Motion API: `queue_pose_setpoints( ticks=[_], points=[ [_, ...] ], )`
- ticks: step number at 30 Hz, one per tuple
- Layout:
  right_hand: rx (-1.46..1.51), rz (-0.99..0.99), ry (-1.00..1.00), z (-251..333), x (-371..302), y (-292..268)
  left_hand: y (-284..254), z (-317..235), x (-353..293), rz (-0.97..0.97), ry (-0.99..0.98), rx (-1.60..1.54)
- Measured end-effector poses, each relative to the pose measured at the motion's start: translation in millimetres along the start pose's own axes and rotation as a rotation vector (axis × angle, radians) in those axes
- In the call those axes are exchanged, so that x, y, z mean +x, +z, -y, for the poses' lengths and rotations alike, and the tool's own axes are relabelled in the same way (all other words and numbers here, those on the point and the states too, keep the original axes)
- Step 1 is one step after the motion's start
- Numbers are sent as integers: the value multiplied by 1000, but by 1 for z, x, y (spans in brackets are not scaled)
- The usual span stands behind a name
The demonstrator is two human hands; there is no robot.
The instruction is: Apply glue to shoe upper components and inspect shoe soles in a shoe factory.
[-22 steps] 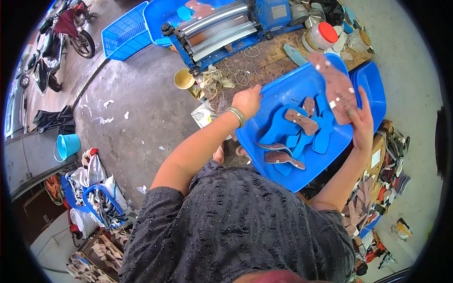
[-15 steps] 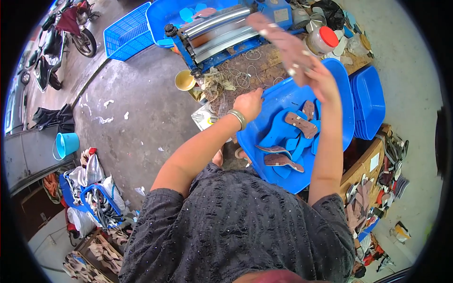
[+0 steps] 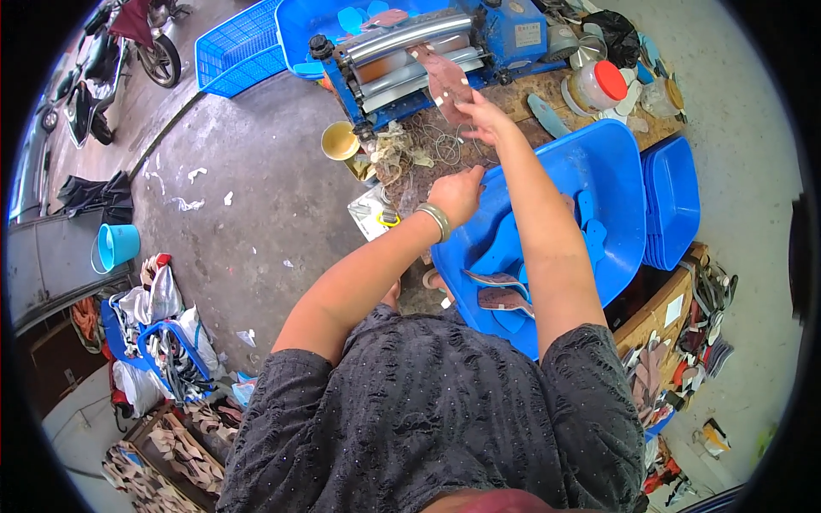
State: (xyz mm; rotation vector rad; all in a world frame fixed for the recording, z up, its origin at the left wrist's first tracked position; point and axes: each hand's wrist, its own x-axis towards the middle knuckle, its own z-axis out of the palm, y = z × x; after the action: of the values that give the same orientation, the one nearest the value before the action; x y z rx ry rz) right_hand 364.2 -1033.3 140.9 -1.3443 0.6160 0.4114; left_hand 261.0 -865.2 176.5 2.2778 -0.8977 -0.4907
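Observation:
My right hand (image 3: 486, 121) holds a mauve shoe insole (image 3: 446, 84) with small pale patches by its near end. The insole's far tip lies at the rollers (image 3: 410, 64) of a blue-framed roller machine (image 3: 515, 34); whether the rollers grip it I cannot tell. My left hand (image 3: 457, 196), a bangle on its wrist, is closed on the rim of a large blue tub (image 3: 620, 171). Inside the tub lie blue sole pieces (image 3: 503, 242) and mauve-topped insoles (image 3: 503, 299), partly covered by my right forearm.
On the workbench are a blue sole piece (image 3: 546, 115), a red-lidded jar (image 3: 599, 85) and tangled string (image 3: 445, 145). A yellow bowl (image 3: 339, 141) stands left of them. Stacked blue tubs (image 3: 671, 201) are at the right; a blue crate (image 3: 235, 56) sits behind, left.
My right hand has swung left with the insole, from above the tub to the rollers. My right forearm now covers more of the tub's contents. The left hand stays at the rim.

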Motion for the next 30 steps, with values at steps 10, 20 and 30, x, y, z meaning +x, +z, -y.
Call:
queue_pose_setpoints(
  ticks=[10, 20, 30],
  points=[
    [-383, -237, -446, 17, -124, -48, 5, 0, -6, 7, -11, -11],
    [-714, -389, -129, -147, -261, -188, -5, -9, 1, 66, -50, 79],
    [-1440, -758, -235, -238, -246, -182, -5, -13, -4, 31, -68, 119]
  ],
)
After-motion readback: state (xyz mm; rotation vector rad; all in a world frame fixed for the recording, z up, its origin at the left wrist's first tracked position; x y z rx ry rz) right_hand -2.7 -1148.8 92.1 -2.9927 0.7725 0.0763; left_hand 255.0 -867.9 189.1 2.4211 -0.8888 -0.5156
